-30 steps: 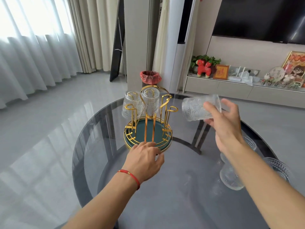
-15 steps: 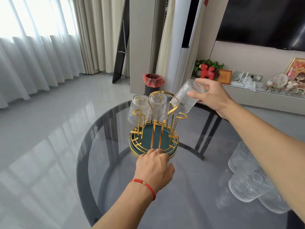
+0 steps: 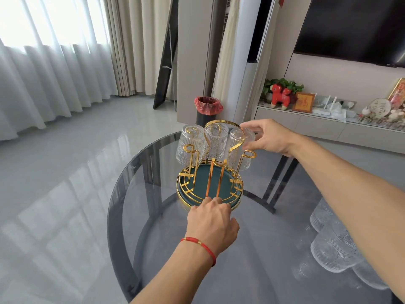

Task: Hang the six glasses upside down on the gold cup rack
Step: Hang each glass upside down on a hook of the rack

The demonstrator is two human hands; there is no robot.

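Note:
The gold cup rack (image 3: 210,183) with a teal base stands on the round glass table (image 3: 153,216). Two ribbed glasses hang upside down on its far pegs, one at the left (image 3: 190,145) and one in the middle (image 3: 217,139). A third glass (image 3: 237,148) sits upside down on the far right peg, and my right hand (image 3: 268,137) still grips its bottom end. My left hand (image 3: 211,222) presses on the rack's near rim, fingers curled. Three more glasses (image 3: 333,249) stand at the table's right, partly hidden by my right forearm.
Near pegs of the rack are bare, one at the left (image 3: 190,150) and one at the right (image 3: 248,154). Beyond the table stand a bin with a red bag (image 3: 208,108) and a low cabinet (image 3: 317,126) with ornaments. Grey floor lies to the left.
My right hand carried the glass from the right, turned it upside down and lowered it over the rack's far right peg. The left hand stayed on the rack's rim.

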